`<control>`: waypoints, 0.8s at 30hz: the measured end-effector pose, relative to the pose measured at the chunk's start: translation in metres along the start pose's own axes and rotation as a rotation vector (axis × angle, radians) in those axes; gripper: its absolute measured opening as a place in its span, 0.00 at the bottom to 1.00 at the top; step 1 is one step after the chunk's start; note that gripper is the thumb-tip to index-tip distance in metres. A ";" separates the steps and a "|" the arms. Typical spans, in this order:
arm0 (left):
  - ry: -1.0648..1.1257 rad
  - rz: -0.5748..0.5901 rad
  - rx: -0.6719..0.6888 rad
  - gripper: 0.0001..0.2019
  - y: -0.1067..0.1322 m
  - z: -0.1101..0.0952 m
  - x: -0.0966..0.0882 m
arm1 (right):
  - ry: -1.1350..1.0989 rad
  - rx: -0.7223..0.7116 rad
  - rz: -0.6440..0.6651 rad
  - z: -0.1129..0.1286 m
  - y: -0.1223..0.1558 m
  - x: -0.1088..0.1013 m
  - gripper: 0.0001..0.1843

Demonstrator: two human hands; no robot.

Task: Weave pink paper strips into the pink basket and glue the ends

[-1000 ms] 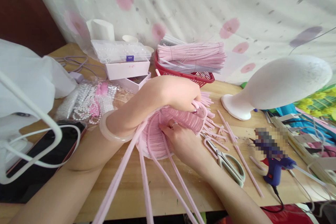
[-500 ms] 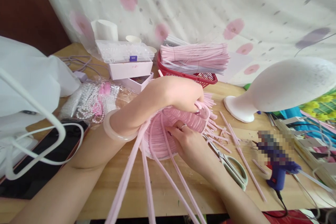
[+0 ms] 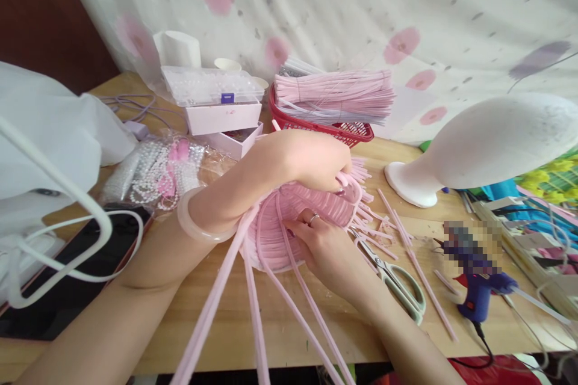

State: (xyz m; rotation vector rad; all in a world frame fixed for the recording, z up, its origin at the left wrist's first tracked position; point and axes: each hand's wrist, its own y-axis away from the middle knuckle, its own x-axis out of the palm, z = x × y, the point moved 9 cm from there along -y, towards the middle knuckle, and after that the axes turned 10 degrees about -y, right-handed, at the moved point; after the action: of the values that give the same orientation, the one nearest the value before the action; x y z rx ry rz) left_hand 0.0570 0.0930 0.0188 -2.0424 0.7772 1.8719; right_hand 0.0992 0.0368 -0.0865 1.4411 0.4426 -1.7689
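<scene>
A round, bowl-like piece (image 3: 273, 240) of pink pipe cleaners, coiled or woven in rows, is held above the table. Long pink pipe cleaners (image 3: 253, 319) run from it toward me, past the lower edge of the view. My left hand (image 3: 316, 159) curls over the far rim from above, closed on the piece, its fingertips partly hidden inside. My right hand (image 3: 323, 240), with a ring, is inside the near side; thumb and forefinger are pinched on one pink pipe cleaner strand against the woven wall.
Green-handled scissors (image 3: 397, 286) and cut pipe cleaners (image 3: 418, 264) lie to the right, near a blue glue gun (image 3: 476, 295). A white foam head (image 3: 487, 144) stands beyond. Behind are a red basket (image 3: 356, 132) and boxes (image 3: 223, 117); bagged beads (image 3: 158, 168) and a phone (image 3: 90, 271) lie left.
Both hands stay almost in place. My right fingertips have shifted slightly along the strand, and the leftmost long pipe cleaner has swung a little to the left.
</scene>
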 end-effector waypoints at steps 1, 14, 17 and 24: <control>-0.001 -0.004 0.000 0.14 0.000 0.000 0.000 | -0.008 -0.001 -0.002 0.000 0.000 0.000 0.24; -0.017 -0.005 0.005 0.12 -0.001 0.000 0.001 | -0.004 -0.008 -0.008 -0.001 0.000 0.003 0.22; 0.000 -0.008 0.018 0.13 -0.002 -0.001 0.001 | 0.017 -0.001 0.019 0.001 0.001 0.005 0.24; -0.003 -0.011 0.007 0.13 0.000 -0.001 0.001 | 0.030 -0.006 0.050 0.007 0.006 0.005 0.24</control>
State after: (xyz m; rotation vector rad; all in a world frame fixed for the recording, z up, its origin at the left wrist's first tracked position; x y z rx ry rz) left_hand 0.0584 0.0922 0.0180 -2.0351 0.7695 1.8637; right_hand 0.0992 0.0261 -0.0877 1.4639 0.4236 -1.7074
